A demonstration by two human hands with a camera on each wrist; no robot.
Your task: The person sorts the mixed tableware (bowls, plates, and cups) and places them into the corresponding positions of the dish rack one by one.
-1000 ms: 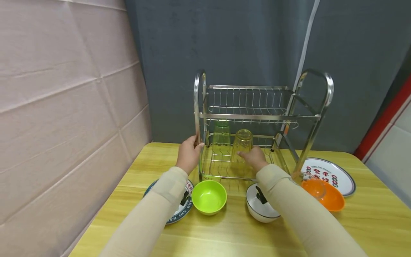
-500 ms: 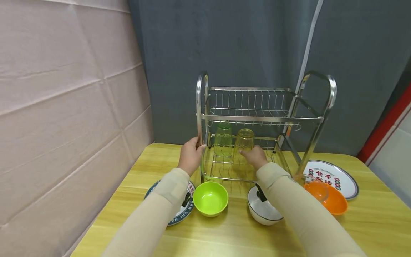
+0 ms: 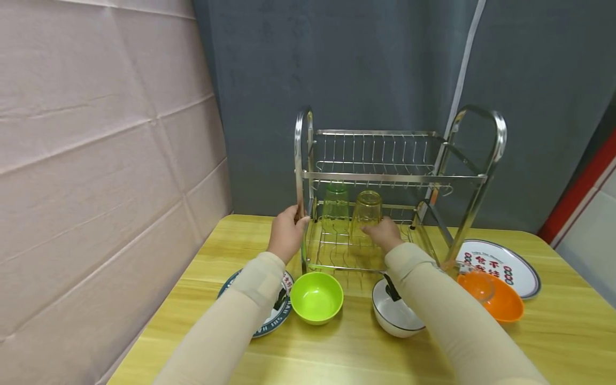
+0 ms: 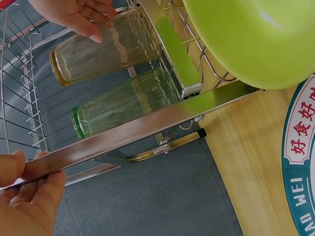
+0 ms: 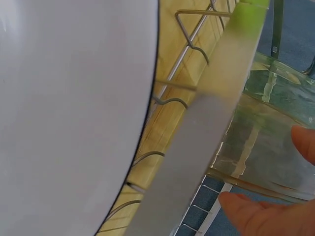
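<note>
Left hand (image 3: 286, 235) gripped the rack (image 3: 392, 176) post, right hand (image 3: 385, 233) grasped the yellow cup (image 3: 366, 214) upside down on the lower tier; a careless nudge could topple the green cup (image 3: 335, 208) beside it.

Head view high, wide; wrist views close, sharing rack (image 3: 385, 176).

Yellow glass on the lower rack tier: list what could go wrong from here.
1. The yellow ribbed glass stands upside down on thin wires; the right hand holds it low, so it may tip when let go.
2. The green ribbed glass stands close beside it; a tilt could knock the two together.
3. The left hand grips the steel dish rack post; a tug might shake both glasses.
</note>
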